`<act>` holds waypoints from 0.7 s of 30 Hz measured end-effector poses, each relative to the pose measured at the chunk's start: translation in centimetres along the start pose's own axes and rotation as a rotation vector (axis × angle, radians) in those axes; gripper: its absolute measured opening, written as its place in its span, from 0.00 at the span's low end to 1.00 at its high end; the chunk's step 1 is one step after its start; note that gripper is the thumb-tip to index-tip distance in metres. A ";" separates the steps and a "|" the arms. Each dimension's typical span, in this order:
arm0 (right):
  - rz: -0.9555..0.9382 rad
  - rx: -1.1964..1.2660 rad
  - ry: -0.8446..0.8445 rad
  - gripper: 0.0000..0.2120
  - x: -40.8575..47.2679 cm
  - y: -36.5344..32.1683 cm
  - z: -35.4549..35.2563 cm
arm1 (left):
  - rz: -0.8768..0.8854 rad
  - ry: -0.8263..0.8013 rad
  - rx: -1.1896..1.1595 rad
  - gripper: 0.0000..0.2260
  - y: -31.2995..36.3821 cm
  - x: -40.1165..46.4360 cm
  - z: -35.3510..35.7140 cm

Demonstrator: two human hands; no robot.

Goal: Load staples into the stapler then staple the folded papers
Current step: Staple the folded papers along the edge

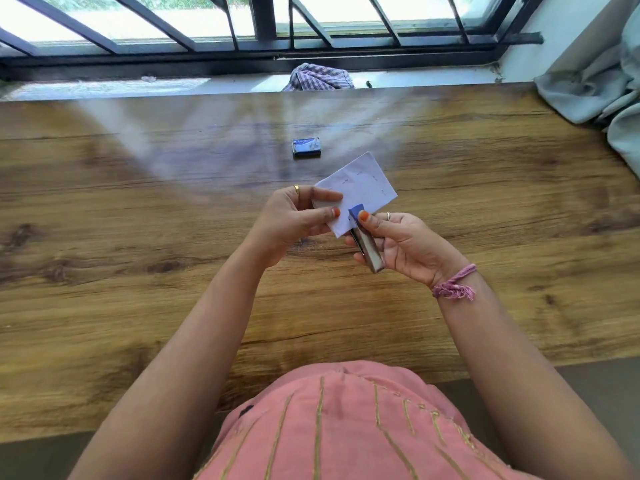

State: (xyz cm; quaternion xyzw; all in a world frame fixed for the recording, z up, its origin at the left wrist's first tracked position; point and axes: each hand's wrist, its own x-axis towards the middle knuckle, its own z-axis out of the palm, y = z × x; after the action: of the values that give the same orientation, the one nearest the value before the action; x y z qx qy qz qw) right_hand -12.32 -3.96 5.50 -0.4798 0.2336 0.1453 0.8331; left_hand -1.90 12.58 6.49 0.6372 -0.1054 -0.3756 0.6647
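I hold the folded paper (pixel 360 188) up over the middle of the desk (pixel 138 271). My left hand (pixel 298 216) pinches its near left corner, with my thumb on top and my other fingers curled behind it. There is a gold ring on one finger of that hand. The paper is white and tilted, so its far corner points toward the window (pixel 263 26). I can see a few tiny marks on it, but they are too small to tell what they are.

My right hand (pixel 401 244) grips the stapler (pixel 365 240). My fingers are curled round it and my thumb presses down on its blue tip. The rest of the stapler is shiny metal, and its back end points toward me. The blue tip sits right on the near edge of the paper, just beside my left thumb. I cannot tell if the paper is between the top and bottom parts of the stapler. I have a ring on this hand too, and a pink thread band (pixel 453 284) tied on my wrist.

A small blue staple box (pixel 307 148) lies flat on the desk, past the paper, nearer the far edge. It is apart from my hands.

Behind the far edge of the desk a checked cloth (pixel 318 77) lies on the window sill. A pale curtain (pixel 602 81) hangs at the far right corner.
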 end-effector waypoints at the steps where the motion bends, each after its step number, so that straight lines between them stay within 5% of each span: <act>1: 0.005 -0.003 -0.002 0.10 0.0 0.0 0.0 | 0.001 -0.001 0.002 0.11 0.0 0.0 0.0; 13: -0.022 -0.061 0.042 0.13 -0.2 -0.3 0.5 | 0.115 -0.068 0.083 0.06 -0.2 -0.1 -0.3; 18: -0.085 -0.039 0.071 0.08 -0.3 -0.9 0.9 | 0.047 0.049 -0.519 0.09 -1.1 -0.3 0.3; 21: -0.105 -0.074 0.065 0.07 -0.2 -1.0 1.2 | -0.124 0.005 -0.426 0.17 -1.0 -0.6 1.6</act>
State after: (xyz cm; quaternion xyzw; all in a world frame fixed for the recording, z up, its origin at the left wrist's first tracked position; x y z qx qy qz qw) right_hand -11.73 -3.39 6.84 -0.5264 0.2295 0.0943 0.8132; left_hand -3.65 11.87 6.02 0.4886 0.0175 -0.4280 0.7601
